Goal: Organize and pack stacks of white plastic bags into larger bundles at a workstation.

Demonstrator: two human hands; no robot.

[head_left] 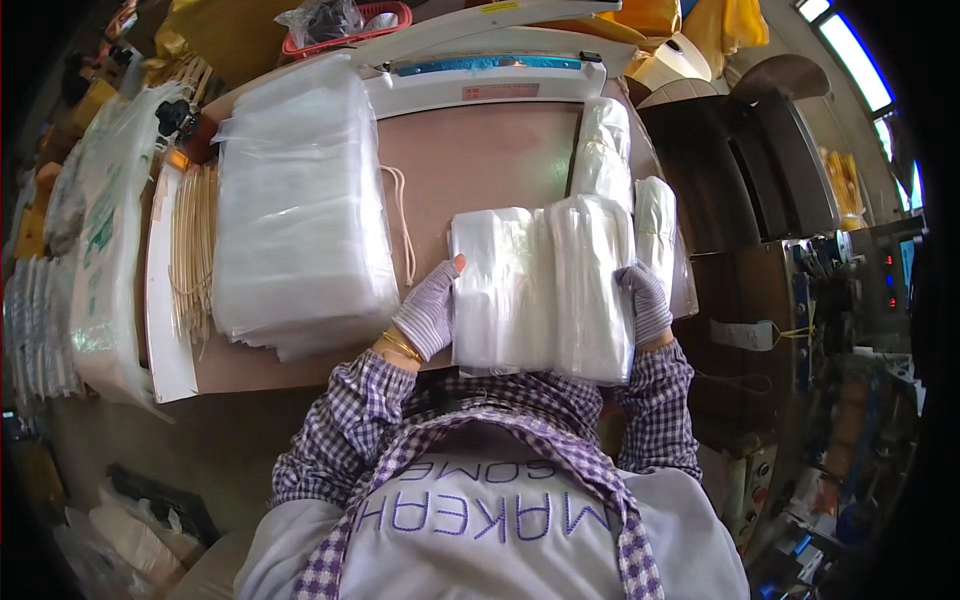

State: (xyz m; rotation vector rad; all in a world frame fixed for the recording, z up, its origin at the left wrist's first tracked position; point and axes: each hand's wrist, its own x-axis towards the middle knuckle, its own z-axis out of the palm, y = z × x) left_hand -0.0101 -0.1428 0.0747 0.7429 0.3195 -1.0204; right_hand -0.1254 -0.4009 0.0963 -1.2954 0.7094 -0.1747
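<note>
ok so the striped-gloved left hand (428,314) and right hand (647,302) are gripping shiny clear plastic bags (508,290) between them, near a thick milky-white plastic stack (300,210)

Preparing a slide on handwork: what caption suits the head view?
Left hand and right hand, in striped gloves, hold clear plastic bundles right of a larger translucent stack.

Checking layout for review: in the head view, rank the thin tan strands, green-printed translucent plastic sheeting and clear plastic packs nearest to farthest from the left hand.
1. Clear plastic packs: touching the left hand.
2. Thin tan strands: well to its left.
3. Green-printed translucent plastic sheeting: farther left still.
</note>
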